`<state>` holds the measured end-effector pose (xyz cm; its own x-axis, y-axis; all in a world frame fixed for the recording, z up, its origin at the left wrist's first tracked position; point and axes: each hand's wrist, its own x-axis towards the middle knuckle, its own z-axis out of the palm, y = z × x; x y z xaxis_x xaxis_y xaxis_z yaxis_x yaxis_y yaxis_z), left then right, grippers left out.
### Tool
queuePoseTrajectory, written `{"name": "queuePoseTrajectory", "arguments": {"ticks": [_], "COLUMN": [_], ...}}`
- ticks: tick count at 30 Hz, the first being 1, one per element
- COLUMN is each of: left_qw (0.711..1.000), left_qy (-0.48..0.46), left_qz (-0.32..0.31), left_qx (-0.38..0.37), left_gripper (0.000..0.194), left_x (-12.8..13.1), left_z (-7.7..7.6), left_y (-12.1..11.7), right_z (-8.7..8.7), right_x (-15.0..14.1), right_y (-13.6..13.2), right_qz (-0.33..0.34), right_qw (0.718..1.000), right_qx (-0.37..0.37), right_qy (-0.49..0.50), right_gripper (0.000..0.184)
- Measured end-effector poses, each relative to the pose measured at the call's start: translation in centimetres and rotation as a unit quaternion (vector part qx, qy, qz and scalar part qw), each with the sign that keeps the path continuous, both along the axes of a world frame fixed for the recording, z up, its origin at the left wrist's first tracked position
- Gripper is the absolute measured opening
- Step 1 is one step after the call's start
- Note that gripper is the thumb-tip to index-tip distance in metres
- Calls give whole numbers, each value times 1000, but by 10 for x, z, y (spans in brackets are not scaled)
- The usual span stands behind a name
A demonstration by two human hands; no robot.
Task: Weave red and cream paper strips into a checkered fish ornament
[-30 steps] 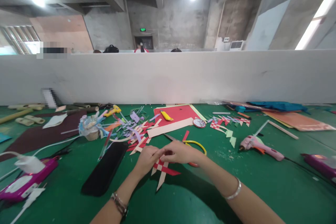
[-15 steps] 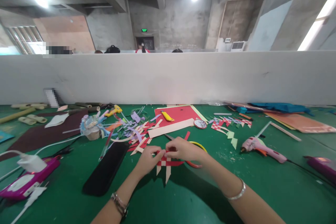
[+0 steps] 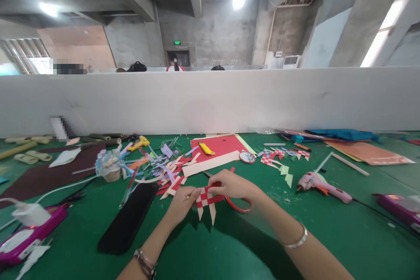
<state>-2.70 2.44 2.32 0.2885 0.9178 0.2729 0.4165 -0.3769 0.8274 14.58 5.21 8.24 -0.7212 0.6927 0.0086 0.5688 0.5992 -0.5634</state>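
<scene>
A small woven piece of red and cream paper strips (image 3: 204,198) is held between my two hands, just above the green table. Its checkered middle shows, with two cream ends pointing down toward me and a red end to the right. My left hand (image 3: 182,203) pinches its left edge between thumb and fingers. On the upper right edge, my right hand (image 3: 231,185) is closed with bent fingers, its fingertips partly hidden. Behind the right hand lie scissors (image 3: 242,207) with red-orange handles, partly covered by that hand.
Loose paper strips (image 3: 169,170) heap beyond my left hand. A yellow cutter (image 3: 206,148) lies on red paper (image 3: 219,142). A black case (image 3: 129,218) is at left, a pink glue gun (image 3: 323,187) at right. Power strips (image 3: 36,238) flank both sides; a white partition (image 3: 203,100) stands behind.
The woven piece has turned and tilted, so more of its checkered face shows. My right hand has shifted slightly, and the whole view has moved a little.
</scene>
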Motion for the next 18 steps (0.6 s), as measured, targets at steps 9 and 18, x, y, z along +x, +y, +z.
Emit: {"name": "queuePoseTrajectory", "arguments": {"ticks": [9,18], "left_qw": [999,979], "left_qy": [21,34], "left_qz": [-29,-121], "left_qx": [-27,-159], "left_gripper": [39,30], "left_x": [5,3], "left_z": [9,16], "left_y": [2,-17], "right_z": [3,-8], "right_x": [-3,29], "right_y": [-7,-22], "right_qz": [-4,-222], "right_qw": [999,962], "right_qx": [20,71], "right_qy": [-25,-142], "right_gripper": [16,16]}}
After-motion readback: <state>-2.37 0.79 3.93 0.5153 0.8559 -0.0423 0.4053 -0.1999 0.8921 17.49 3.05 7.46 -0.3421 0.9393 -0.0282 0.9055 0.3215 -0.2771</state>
